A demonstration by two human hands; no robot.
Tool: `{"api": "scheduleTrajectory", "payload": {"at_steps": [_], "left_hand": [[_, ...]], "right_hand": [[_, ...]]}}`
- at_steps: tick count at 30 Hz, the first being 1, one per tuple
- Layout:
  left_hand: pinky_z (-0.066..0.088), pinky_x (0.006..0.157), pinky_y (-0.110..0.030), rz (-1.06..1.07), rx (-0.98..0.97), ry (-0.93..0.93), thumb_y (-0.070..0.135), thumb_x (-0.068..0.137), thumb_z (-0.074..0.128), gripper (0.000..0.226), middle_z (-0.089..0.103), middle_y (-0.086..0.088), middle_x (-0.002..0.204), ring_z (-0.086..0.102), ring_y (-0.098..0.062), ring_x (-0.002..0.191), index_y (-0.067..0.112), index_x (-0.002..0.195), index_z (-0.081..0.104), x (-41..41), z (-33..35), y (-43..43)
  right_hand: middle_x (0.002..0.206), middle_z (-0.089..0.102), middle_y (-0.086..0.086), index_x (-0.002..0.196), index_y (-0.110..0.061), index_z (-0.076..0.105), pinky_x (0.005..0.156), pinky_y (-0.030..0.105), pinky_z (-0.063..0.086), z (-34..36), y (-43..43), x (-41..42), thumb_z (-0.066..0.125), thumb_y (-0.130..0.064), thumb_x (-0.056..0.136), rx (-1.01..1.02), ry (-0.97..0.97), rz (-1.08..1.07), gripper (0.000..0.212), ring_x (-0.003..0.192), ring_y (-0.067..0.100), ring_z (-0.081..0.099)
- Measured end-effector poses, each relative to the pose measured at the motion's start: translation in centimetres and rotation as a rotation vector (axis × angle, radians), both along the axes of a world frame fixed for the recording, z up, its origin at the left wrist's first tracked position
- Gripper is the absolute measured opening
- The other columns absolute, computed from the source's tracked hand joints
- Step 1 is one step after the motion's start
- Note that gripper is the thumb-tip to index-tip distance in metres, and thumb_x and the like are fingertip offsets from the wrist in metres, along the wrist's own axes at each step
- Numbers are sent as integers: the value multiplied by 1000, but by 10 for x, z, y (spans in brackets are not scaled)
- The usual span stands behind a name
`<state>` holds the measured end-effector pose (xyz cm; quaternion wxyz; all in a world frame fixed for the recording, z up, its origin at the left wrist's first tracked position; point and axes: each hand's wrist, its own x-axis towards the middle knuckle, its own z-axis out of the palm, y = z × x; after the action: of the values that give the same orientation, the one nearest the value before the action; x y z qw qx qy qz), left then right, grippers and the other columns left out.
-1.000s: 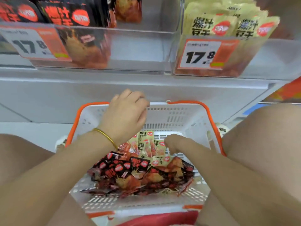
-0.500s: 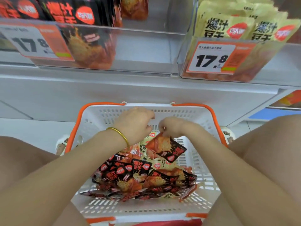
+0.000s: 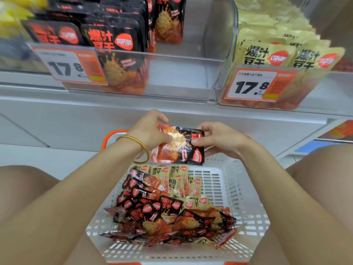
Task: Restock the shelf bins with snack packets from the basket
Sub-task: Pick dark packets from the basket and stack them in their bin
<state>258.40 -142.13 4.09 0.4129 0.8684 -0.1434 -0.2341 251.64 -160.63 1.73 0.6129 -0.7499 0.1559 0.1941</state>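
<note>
A white basket with orange handles (image 3: 227,190) sits between my knees, holding several black-and-red and yellow snack packets (image 3: 168,209). Above its far rim I hold one black-and-red packet (image 3: 181,146) with both hands. My left hand (image 3: 149,131), with a gold bangle on the wrist, grips its left side. My right hand (image 3: 217,138) pinches its right edge. On the shelf above, a clear bin (image 3: 172,81) holds black-and-red packets on its left and is bare on its right. A second clear bin (image 3: 225,77) to the right is full of yellow packets.
Orange price tags reading 17.8 hang on the left bin front (image 3: 68,66) and on the right bin front (image 3: 256,85). A grey shelf ledge (image 3: 95,104) runs just beyond the basket. My bare knees flank the basket at left (image 3: 23,188) and right (image 3: 322,169).
My right hand picked a black-and-red packet out of the basket and raised it. My left hand came over and took its other side. The view tilted up toward the shelf.
</note>
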Motion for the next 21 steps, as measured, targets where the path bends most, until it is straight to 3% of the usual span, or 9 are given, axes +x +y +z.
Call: {"api": "scheduleTrajectory", "payload": {"at_steps": [3, 6, 10, 12, 15, 18, 20, 21], "left_hand": [[46, 52, -21, -175, 65, 79, 3, 78, 72, 23, 56, 1, 73, 53, -6, 50, 13, 95, 61, -2, 0, 6], [50, 69, -29, -325, 23, 92, 9, 81, 71, 14, 64, -5, 81, 58, -13, 71, 18, 79, 61, -8, 3, 6], [45, 70, -28, -271, -166, 75, 2, 83, 66, 16, 63, -10, 83, 55, -15, 75, 15, 78, 60, -5, 24, 9], [48, 71, -26, -185, -320, 31, 2, 83, 65, 12, 65, -6, 81, 57, -11, 73, 14, 81, 62, -1, 41, 13], [53, 75, -23, -131, -477, -70, 6, 83, 66, 13, 70, 1, 83, 62, -4, 74, 19, 83, 67, 5, 75, 14], [49, 64, -14, -6, -547, -406, 12, 85, 67, 9, 67, 5, 81, 59, 5, 67, 20, 86, 64, 19, 105, 11], [47, 72, -16, 158, -464, -814, 20, 87, 62, 7, 62, 8, 86, 59, 3, 76, 19, 93, 62, 36, 118, 14], [47, 81, -24, 181, -321, -1006, 25, 88, 57, 17, 64, 4, 94, 60, -7, 89, 16, 101, 63, 45, 119, 16]], "right_hand": [[76, 67, 2, 88, -12, 57, 63, 25, 54, 12, 4, 1, 62, 10, 82, -27, -97, 60, 24, 65, 8, 65], [79, 69, 5, 86, -11, 61, 60, 20, 52, 29, 10, 2, 64, 10, 80, -65, -173, 124, 23, 66, 8, 66], [71, 68, 0, 86, -12, 62, 61, 24, 53, 49, 13, -7, 65, -6, 83, 63, -304, -98, 7, 61, 9, 63], [79, 70, 1, 93, -12, 61, 66, 31, 56, 61, 14, -14, 65, -18, 77, 184, -339, -158, 18, 71, 15, 66], [79, 72, 0, 94, -12, 61, 59, 28, 56, 89, 27, -16, 66, -9, 75, 166, -456, -105, 20, 69, 13, 68], [75, 71, 0, 94, -10, 61, 53, 28, 57, 132, 39, 8, 61, 5, 83, 35, -622, -187, 19, 63, 11, 66], [85, 70, 9, 98, -7, 62, 60, 39, 59, 160, 40, 35, 66, -2, 82, -171, -740, -280, 18, 73, 21, 67], [90, 69, 12, 99, -6, 62, 66, 44, 58, 171, 39, 51, 69, -11, 79, -338, -789, -323, 22, 80, 25, 67]]}}
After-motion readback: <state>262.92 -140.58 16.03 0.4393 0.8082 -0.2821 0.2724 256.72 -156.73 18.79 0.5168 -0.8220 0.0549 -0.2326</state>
